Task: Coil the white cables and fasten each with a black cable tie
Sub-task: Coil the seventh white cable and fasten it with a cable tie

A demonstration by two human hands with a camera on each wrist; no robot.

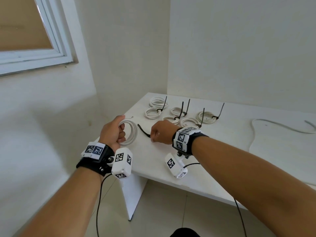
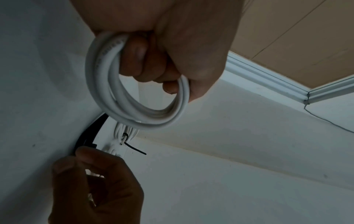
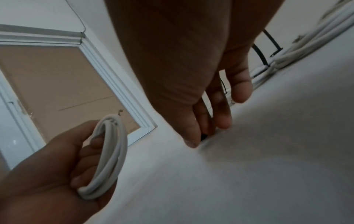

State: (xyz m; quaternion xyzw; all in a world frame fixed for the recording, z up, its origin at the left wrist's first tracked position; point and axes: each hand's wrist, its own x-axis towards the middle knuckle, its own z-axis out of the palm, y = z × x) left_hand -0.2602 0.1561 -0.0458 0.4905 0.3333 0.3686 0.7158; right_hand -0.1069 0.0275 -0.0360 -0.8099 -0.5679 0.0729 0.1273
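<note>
My left hand (image 1: 112,132) grips a coiled white cable (image 1: 131,132) upright over the table's left corner; the coil (image 2: 134,97) hangs from my curled fingers, and it shows edge-on (image 3: 109,160) in the right wrist view. A loose black cable tie (image 1: 143,130) lies on the white table (image 1: 222,159) just right of the coil. My right hand (image 1: 159,134) pinches the tie's near end against the tabletop, thumb and fingertips (image 3: 193,136) closed on its black head (image 3: 203,137). From the left wrist view the tie (image 2: 90,133) curves up from those fingers (image 2: 86,153).
Several coiled white cables fastened with black ties (image 1: 181,113) lie in a group at the back of the table. A long uncoiled white cable (image 1: 256,127) snakes along the right side. Walls close the table's back and left; a window (image 1: 25,31) is upper left.
</note>
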